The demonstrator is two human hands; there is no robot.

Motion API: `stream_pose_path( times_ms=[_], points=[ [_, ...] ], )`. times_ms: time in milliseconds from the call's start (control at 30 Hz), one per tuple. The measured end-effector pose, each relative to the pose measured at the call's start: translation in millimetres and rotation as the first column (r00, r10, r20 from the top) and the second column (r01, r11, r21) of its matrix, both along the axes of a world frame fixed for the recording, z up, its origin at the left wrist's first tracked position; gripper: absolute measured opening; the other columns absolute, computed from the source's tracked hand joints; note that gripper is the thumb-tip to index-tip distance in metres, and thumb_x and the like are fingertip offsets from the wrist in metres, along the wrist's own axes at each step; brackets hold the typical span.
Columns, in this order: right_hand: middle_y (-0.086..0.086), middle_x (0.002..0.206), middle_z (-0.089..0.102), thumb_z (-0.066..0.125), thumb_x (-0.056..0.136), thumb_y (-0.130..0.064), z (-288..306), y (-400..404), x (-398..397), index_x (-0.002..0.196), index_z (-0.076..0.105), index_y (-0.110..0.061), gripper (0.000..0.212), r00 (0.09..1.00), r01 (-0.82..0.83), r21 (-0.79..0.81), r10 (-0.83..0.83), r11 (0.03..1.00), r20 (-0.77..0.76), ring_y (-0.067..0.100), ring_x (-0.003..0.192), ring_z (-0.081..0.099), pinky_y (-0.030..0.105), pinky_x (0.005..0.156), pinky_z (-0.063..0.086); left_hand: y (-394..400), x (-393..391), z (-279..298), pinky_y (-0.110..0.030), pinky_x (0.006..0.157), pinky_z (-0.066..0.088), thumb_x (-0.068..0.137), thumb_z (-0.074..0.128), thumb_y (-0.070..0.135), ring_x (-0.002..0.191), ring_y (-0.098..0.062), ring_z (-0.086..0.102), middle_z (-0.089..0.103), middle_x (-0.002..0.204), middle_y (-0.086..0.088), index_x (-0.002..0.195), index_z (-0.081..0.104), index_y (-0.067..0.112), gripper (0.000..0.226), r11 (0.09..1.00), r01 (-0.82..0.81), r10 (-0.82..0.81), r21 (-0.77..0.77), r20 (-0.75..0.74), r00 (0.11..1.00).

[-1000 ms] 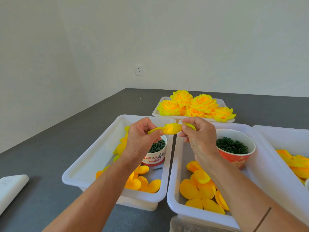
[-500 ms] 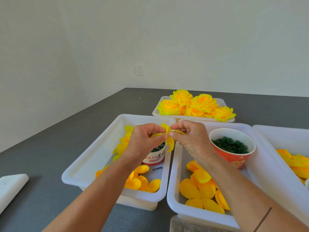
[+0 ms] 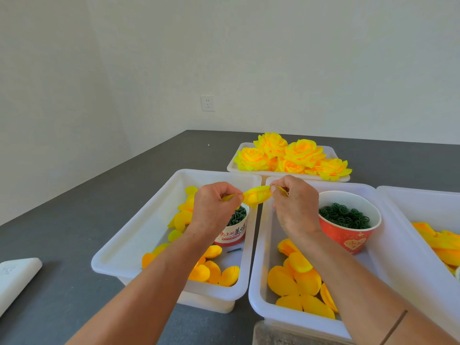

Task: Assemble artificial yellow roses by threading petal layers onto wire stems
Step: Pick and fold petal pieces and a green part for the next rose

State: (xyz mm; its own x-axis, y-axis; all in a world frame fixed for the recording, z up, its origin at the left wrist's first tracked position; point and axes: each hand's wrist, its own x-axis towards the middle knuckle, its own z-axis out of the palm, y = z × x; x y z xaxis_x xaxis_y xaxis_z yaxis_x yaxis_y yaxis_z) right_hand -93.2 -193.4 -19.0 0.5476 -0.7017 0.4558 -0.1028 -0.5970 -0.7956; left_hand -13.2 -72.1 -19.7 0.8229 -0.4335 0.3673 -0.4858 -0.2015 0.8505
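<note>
Whereas half a second ago the hands met and the petal layer (image 3: 256,197) hung crumpled, it is now stretched flat between the left hand (image 3: 216,207) and right hand (image 3: 295,207), pinched at each end, above the seam between two white bins (image 3: 159,212) on the counter (image 3: 62,220).

I am seeing a yellow petal layer (image 3: 256,197) stretching flat between my hands, above the gap between two bins. My left hand (image 3: 217,207) is pinching its left end and my right hand (image 3: 293,207) is pinching its right end. Possibly more than one layer is being held; I cannot tell. Loose petals (image 3: 296,282) are lying in the bins, and finished roses (image 3: 291,158) are piling in the far tray.
</note>
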Motion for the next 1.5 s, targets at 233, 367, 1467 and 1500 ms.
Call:
stream_pose_path(
  times_ms=[233,367,1467,1500],
  points=[
    [0.004,0.092,0.060,0.066,0.083,-0.010,0.1,5.5,-4.0,0.096,0.069,-0.012,0.013,0.991,-0.119,-0.189,0.105,0.975,-0.086,0.014,0.079,0.053,0.024,0.077,0.043,5.1,0.5,0.6,-0.015,0.059,0.046,0.084,0.060,0.011,0.058,-0.001,0.053,0.058,0.056,0.015,0.070,0.065,0.026,0.021,0.996,0.082,-0.081,-0.018,0.042,0.996],
    [0.001,0.085,0.061,0.068,0.082,-0.020,1.9,9.9,-6.6,0.099,0.070,-0.018,0.017,0.988,-0.128,-0.250,0.102,0.960,-0.113,0.017,0.076,0.056,0.036,0.074,0.050,4.6,-4.4,-0.1,-0.016,0.052,0.042,0.083,0.060,0.008,0.055,-0.003,0.047,0.056,0.059,0.008,0.072,0.061,0.026,0.021,0.982,0.173,-0.183,0.074,0.168,0.969],
    [0.005,0.071,0.066,0.071,0.075,0.003,7.6,-1.1,-5.6,0.085,0.066,-0.013,0.020,0.940,-0.334,0.597,0.205,0.729,0.274,0.012,0.060,0.060,0.021,0.058,0.050,7.3,4.1,1.0,-0.024,0.058,0.053,0.078,0.068,-0.004,0.062,-0.015,0.066,0.071,0.068,-0.002,0.076,0.064,0.009,0.014,0.930,0.103,-0.166,-0.353,-0.153,0.974],
    [0.005,0.072,0.066,0.069,0.076,0.003,7.9,-0.1,-5.4,0.086,0.066,-0.016,0.021,0.933,-0.357,0.600,0.242,0.716,0.266,0.013,0.062,0.061,0.021,0.059,0.050,7.7,3.9,1.6,-0.023,0.058,0.053,0.078,0.068,-0.005,0.062,-0.013,0.066,0.071,0.069,0.000,0.079,0.064,0.009,0.015,0.926,0.102,-0.170,-0.364,-0.161,0.972]
  ],
)
